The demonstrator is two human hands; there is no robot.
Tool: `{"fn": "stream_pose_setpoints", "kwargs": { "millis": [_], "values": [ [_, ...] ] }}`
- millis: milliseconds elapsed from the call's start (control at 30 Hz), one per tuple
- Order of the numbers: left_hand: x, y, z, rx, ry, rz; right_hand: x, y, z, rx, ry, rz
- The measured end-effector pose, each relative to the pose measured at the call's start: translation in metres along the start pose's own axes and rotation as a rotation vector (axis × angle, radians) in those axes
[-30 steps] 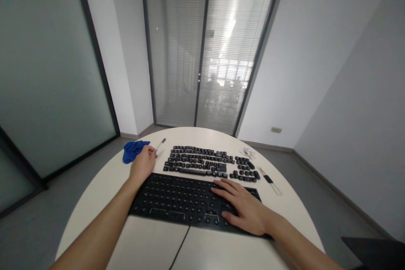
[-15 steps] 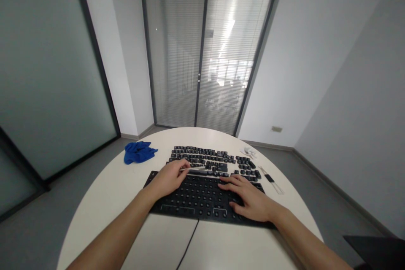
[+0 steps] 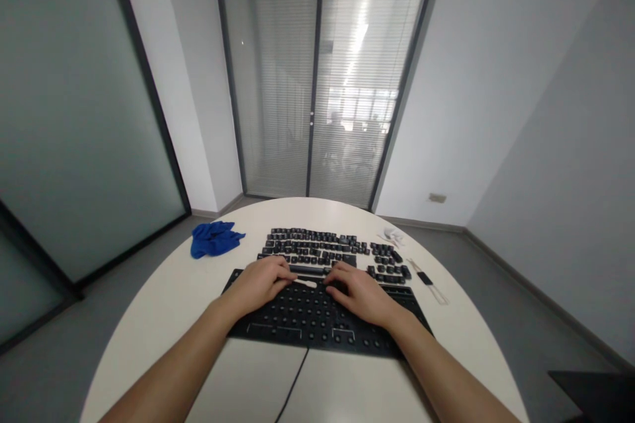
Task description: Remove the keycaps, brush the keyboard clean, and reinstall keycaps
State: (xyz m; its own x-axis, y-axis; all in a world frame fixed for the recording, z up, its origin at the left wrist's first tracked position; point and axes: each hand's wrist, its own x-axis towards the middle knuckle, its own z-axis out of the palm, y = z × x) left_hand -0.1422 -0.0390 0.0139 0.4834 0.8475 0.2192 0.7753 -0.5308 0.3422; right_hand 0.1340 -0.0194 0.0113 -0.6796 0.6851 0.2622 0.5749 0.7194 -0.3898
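A black keyboard base with its keycaps off lies before me, bare switch posts showing. My left hand is over its upper left part, thumb and fingers closed on a thin white swab. The swab's pale tip points right, just above the upper rows. My right hand rests on the upper middle of the base, fingers bent but apart, with nothing visible in it. Behind the base, loose black keycaps lie in rows, with the long spacebar nearest to the hands.
A blue cloth is crumpled at the table's left. On the right lie a wire keycap puller and some crumpled white pieces. The keyboard's cable runs toward me across the round white table.
My right hand has moved left, from the right part of the base to its middle. The swab in my left hand has come down and nearer, from the keycaps to over the base.
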Motion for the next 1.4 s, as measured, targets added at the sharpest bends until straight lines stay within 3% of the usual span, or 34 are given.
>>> {"fn": "stream_pose_setpoints", "kwargs": {
  "millis": [233, 500, 633, 900, 1200, 1400],
  "values": [
    [-0.003, -0.024, -0.015, -0.161, -0.103, -0.041, -0.004, 0.015, -0.005, 0.085, -0.043, 0.005],
    [0.004, -0.006, -0.001, -0.072, -0.085, -0.008, -0.007, 0.021, -0.004, 0.087, -0.02, 0.013],
    [0.0, -0.014, -0.014, -0.016, -0.087, -0.061, -0.008, 0.022, -0.004, 0.092, -0.03, 0.007],
    [-0.012, -0.043, -0.037, -0.127, -0.128, -0.141, -0.007, 0.02, -0.005, 0.113, -0.025, 0.011],
    [-0.015, -0.061, -0.026, -0.2, -0.134, -0.24, -0.006, 0.019, -0.001, 0.124, -0.023, 0.023],
    [-0.017, -0.06, -0.027, -0.111, -0.149, -0.275, -0.006, 0.016, -0.003, 0.116, -0.031, 0.034]
  ]
}}
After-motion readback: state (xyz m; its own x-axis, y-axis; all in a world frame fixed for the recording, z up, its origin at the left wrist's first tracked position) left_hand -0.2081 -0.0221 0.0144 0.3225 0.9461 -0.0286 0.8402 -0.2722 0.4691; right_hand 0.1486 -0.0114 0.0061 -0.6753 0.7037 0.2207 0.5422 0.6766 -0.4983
